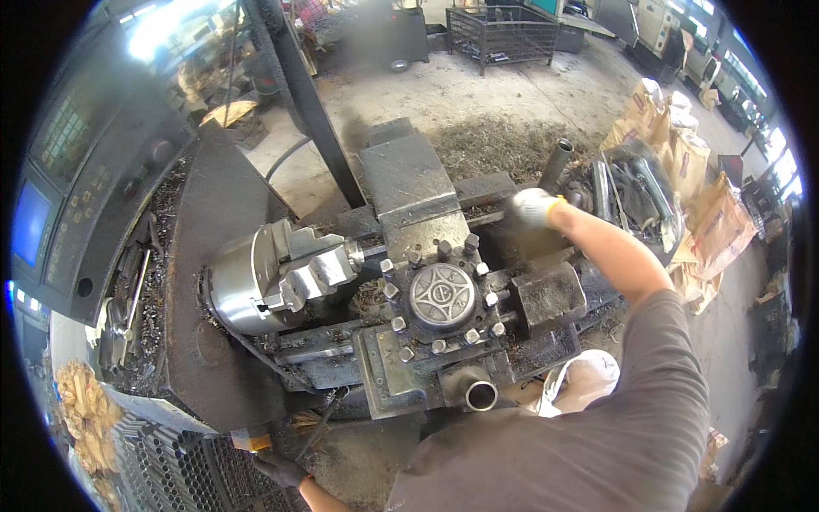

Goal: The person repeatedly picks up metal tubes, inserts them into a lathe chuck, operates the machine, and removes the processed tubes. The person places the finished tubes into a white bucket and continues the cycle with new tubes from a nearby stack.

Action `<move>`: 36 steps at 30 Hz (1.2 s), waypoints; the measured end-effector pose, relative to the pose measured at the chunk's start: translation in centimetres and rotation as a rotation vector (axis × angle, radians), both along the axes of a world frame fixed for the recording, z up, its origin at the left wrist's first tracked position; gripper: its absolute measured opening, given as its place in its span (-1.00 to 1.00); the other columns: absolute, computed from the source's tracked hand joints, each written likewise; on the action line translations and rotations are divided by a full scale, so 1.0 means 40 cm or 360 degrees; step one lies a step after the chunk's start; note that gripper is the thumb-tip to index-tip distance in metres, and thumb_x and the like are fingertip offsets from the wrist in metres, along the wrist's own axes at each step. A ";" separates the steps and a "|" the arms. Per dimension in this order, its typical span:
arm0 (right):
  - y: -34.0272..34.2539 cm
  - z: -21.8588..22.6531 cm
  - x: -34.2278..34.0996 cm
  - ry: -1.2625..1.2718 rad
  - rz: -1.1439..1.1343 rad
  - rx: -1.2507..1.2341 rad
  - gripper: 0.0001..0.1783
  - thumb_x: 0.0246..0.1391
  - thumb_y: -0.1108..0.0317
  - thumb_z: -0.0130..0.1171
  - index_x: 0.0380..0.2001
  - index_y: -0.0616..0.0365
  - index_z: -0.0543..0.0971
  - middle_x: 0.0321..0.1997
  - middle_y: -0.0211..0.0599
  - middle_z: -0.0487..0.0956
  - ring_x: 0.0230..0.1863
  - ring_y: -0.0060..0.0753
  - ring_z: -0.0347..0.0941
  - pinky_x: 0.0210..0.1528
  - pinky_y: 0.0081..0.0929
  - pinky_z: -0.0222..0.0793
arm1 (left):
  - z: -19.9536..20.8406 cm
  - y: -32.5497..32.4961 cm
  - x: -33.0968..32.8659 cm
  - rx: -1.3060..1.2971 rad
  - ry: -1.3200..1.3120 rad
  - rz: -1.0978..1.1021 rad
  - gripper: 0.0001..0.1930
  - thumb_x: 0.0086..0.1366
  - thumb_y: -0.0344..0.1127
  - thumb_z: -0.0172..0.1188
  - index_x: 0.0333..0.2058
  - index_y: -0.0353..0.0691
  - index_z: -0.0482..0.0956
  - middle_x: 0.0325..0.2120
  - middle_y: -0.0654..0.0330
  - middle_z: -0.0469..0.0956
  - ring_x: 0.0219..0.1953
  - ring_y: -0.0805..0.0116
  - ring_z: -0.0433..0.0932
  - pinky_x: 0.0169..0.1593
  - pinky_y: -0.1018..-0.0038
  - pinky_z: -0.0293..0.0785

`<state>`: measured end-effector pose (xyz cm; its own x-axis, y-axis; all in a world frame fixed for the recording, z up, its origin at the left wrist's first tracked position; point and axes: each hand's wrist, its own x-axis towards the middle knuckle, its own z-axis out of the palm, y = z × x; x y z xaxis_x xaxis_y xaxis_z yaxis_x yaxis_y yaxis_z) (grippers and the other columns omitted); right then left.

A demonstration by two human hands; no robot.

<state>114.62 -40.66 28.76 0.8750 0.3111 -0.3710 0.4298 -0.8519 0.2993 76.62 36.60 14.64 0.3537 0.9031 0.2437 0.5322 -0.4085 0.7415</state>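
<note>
My right hand [533, 207], in a white glove with a yellow cuff, reaches across the lathe to its far side, close to an upright metal tube [557, 160]. Blur hides its fingers. Low at the front, my left hand [281, 468] wears a dark glove and is just below a small yellow-and-white block [251, 439]. Whether it grips that block does not show. Between my arms is the round-capped tool post [443, 296], ringed with square-headed bolts. The lathe chuck [249, 282], with stepped jaws, faces it from the left.
A control panel [94, 196] with a lit screen stands at the left. Stacked tubes [162, 465] lie at lower left. Paper sacks [717, 230] and a tray of metal parts [636, 196] are at the right. Metal shavings [503, 149] cover floor behind the lathe; a metal crate [503, 36] stands farther back.
</note>
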 end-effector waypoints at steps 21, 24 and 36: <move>0.235 0.289 0.391 -0.0729 -0.0273 0.0734 -0.77 0.01 0.29 0.32 -0.25 0.00 0.82 -0.11 0.09 0.75 -0.04 0.16 0.70 0.07 -0.06 0.61 | 0.689 -0.440 0.795 0.1722 0.0633 -0.1479 -0.03 0.15 0.03 0.43 0.47 -0.20 0.26 0.45 -0.12 0.31 0.55 -0.11 0.16 0.61 -0.06 -0.05; 0.370 0.247 0.386 -0.0651 0.0101 0.0744 -0.62 -0.05 0.20 0.44 -0.10 -0.07 0.80 -0.06 -0.12 0.77 -0.05 0.03 0.73 0.04 -0.16 0.65 | 0.794 -0.466 0.871 0.1373 0.1177 -0.1872 -0.09 0.20 -0.05 0.38 0.48 -0.15 0.25 0.41 -0.06 0.36 0.47 -0.12 0.28 0.51 -0.07 0.18; 0.744 0.274 0.131 0.1240 -0.0264 0.1214 -0.63 0.02 0.35 0.50 -0.07 0.21 0.76 -0.35 -0.28 0.76 -0.39 -0.49 0.68 -0.45 -0.42 0.61 | 0.569 -0.718 0.838 0.1781 0.0040 -0.2211 -0.26 0.11 0.00 0.43 0.23 -0.20 0.50 0.14 0.01 0.48 0.37 -0.10 0.30 0.54 -0.10 0.02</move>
